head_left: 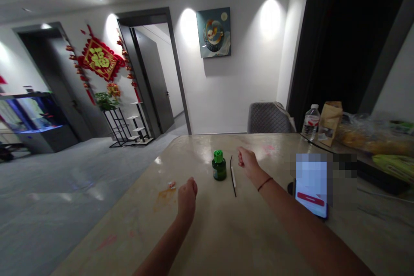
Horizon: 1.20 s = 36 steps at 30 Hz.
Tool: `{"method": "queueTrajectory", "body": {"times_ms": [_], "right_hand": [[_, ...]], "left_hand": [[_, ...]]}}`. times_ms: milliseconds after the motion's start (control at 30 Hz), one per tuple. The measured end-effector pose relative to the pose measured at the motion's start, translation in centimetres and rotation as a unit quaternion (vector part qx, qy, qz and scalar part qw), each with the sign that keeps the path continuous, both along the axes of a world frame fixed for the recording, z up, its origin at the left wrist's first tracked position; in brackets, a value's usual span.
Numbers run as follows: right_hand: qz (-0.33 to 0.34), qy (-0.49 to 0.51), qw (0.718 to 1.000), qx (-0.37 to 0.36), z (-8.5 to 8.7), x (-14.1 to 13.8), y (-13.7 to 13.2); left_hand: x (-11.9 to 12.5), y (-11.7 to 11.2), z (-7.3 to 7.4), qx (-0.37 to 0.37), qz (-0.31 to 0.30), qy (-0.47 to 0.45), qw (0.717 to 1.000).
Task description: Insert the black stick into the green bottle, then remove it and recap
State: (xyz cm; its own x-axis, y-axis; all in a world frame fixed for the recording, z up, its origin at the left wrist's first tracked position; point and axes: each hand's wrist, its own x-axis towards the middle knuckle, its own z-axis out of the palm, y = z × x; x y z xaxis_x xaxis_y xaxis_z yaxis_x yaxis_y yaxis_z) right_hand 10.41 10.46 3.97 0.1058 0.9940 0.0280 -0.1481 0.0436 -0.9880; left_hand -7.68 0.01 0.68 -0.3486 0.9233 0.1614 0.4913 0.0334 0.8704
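A small green bottle (219,170) with a bright green cap stands upright on the table (207,233), between my two hands. My left hand (187,194) is closed in a fist, nearer to me and left of the bottle, apart from it. To the right and farther off, my right hand (247,158) is also curled into a fist, with a thin dark band on its wrist. Nothing sticks out of either fist. Between the bottle and my right hand lie a thin dark stick (232,177), bent near its far end, and a narrow white strip (233,177).
A lit phone (312,198) stands tilted at the right, partly blurred. Beyond it are a water bottle (311,121), a brown paper bag (330,123) and plastic bags (371,133). A grey chair (268,117) stands behind the table. An orange stain (163,198) marks the left side.
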Motion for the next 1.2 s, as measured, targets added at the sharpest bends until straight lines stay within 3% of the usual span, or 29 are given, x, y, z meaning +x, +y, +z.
{"method": "queueTrajectory", "body": {"times_ms": [67,200,267,400,500,600,700,800,933,1100,1200], "right_hand": [[-0.002,-0.008,1.0,0.008,0.7,-0.7,0.9],[0.035,-0.035,0.998,0.049,0.9,-3.1,1.6],[0.073,-0.087,0.991,0.07,0.0,-4.4,1.7],[0.084,-0.215,0.969,0.094,-2.8,-5.7,1.9],[0.08,-0.213,0.968,0.101,-4.4,-5.6,1.7],[0.086,-0.196,0.968,0.133,-4.8,-5.0,1.2],[0.1,-0.188,0.966,0.145,-4.3,-4.0,0.5],[0.125,-0.163,0.969,0.14,-3.4,-3.2,-0.6],[0.179,-0.165,0.956,0.164,-1.6,-2.4,-2.3],[0.213,-0.191,0.938,0.195,0.2,-2.2,-3.8],[0.202,-0.201,0.938,0.195,0.5,-2.2,-4.2]], "left_hand": [[0.2,-1.1,-0.9,0.023,0.062,-0.019,0.998],[0.7,-2.5,-2.2,0.038,0.083,-0.042,0.995],[0.7,-2.5,-2.5,0.051,0.093,-0.045,0.993],[0.2,-2.4,-2.6,0.052,0.102,-0.046,0.992],[-0.1,-2.4,-2.3,0.028,0.108,-0.039,0.993],[0.0,-2.6,-2.1,0.016,0.111,-0.034,0.993],[0.2,-2.5,-2.2,0.033,0.079,-0.061,0.994],[0.4,-2.1,-2.4,0.026,0.027,-0.168,0.985],[0.4,-0.7,-2.1,-0.026,0.004,-0.33,0.944],[0.7,1.5,-0.7,-0.075,-0.071,-0.414,0.904],[1.9,2.2,0.1,-0.118,-0.111,-0.479,0.863]]}}
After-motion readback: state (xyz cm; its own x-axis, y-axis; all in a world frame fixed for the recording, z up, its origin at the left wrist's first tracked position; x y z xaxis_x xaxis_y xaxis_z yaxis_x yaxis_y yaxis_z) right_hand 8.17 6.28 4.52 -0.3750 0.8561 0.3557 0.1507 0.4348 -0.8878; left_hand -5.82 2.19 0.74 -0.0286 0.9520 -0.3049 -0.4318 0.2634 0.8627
